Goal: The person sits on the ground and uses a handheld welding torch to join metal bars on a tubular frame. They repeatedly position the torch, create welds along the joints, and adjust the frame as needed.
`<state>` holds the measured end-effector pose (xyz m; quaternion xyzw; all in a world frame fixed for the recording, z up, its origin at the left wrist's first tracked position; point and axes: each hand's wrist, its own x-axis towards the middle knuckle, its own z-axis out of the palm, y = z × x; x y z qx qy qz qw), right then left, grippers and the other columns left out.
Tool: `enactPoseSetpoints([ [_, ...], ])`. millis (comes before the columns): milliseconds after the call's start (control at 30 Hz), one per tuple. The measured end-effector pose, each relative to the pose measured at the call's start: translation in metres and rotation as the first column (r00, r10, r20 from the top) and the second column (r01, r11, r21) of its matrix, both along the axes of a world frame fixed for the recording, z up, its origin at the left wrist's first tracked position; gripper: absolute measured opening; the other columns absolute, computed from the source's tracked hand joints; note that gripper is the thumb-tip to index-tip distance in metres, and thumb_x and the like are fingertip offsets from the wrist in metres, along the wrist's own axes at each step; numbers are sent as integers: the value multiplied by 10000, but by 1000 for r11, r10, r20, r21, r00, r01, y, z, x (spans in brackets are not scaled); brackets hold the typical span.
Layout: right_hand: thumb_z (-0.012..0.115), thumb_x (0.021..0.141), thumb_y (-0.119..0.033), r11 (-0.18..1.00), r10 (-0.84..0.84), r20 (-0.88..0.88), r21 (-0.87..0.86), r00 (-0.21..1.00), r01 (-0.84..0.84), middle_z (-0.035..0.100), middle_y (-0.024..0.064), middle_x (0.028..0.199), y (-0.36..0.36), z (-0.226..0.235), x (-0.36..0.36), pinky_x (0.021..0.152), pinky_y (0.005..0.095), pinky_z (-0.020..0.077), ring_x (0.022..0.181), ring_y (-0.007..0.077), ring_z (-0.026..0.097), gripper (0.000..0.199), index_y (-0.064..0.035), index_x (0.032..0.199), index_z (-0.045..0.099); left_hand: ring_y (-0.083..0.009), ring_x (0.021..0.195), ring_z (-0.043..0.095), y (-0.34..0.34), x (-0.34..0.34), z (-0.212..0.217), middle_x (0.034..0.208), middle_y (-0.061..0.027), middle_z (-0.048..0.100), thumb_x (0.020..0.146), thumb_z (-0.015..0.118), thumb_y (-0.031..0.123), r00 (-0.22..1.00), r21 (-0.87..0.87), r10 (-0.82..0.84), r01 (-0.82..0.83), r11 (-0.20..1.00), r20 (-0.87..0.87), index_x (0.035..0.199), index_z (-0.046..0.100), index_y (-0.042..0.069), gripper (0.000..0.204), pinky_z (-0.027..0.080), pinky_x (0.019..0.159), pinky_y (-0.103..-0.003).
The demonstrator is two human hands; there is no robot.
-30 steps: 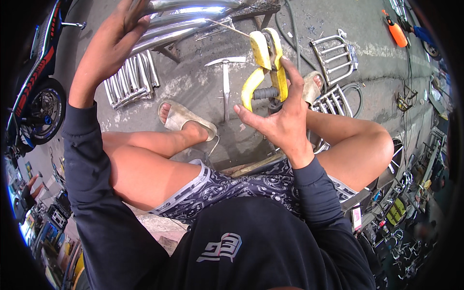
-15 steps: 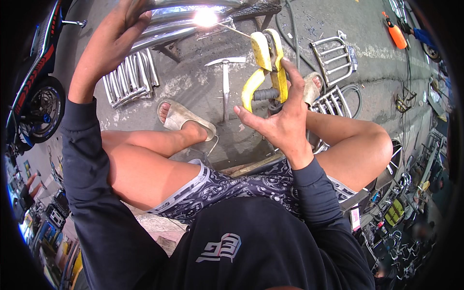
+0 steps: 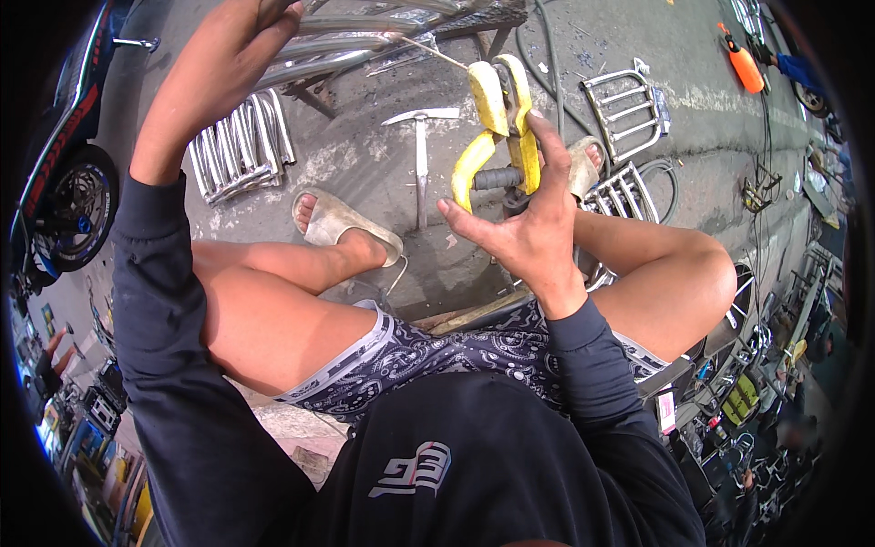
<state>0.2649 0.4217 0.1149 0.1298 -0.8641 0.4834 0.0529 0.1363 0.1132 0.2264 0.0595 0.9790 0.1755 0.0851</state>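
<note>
My right hand (image 3: 538, 219) is wrapped around a yellow welding electrode holder (image 3: 488, 100), with its thumb and fingers on either side. A thin welding electrode (image 3: 433, 53) sticks out of the jaws, its far end at the shiny metal tubes (image 3: 351, 46) on a low stand. No bright arc shows at that end. At the upper left, my left hand (image 3: 241, 41) is closed at the end of the tubes, partly cut off by the picture's edge. A chipping hammer (image 3: 421, 164) lies on the ground between my feet.
Bent metal tubes (image 3: 241, 146) lie in a bundle on the left. Welded tube racks (image 3: 629, 114) and cables (image 3: 554, 55) lie on the right. A motorcycle wheel (image 3: 77, 210) stands at far left. Another person's sleeve (image 3: 795, 66) shows near an orange spray bottle (image 3: 745, 68).
The bright welding arc at the electrode's tip has gone out. My left hand has shifted slightly up and to the right; the electrode holder has barely moved.
</note>
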Motion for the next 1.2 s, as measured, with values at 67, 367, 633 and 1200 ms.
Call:
enactPoseSetpoints([
  [67,1052,700,-269,1000,4,-30,28,1000,-3,551,254,1537,1,0,-1,1135,437,551,1353,338,644,1227,0,1641,313,-266,923,698,4,-1,0,1060,-170,714,1086,581,65,999,92,-29,33,995,-46,1337,545,-20,268,614,833,-403],
  [367,1053,694,-270,999,-5,-16,35,1000,6,558,253,1537,-1,-3,-2,1113,445,568,1342,345,660,1224,-4,1636,318,-246,929,691,7,-2,-6,1068,-159,686,1093,575,84,990,94,-44,57,994,-134,1307,559,-11,235,614,810,-374],
  [633,1047,704,-260,1000,-4,54,-5,999,4,568,258,1524,-2,-5,-2,1092,447,580,1313,352,680,1222,-10,1641,304,-232,894,657,9,-4,-4,1041,-141,645,1094,568,84,995,60,-13,19,998,-100,1259,558,3,184,606,780,-367],
  [1200,1057,689,-270,1000,-12,-39,28,999,13,568,267,1522,-4,-6,-4,1112,446,566,1337,354,666,1237,1,1639,315,-184,798,624,11,-13,-6,988,-115,659,1099,521,100,984,49,30,-21,999,-176,1267,579,16,197,565,687,-353],
])
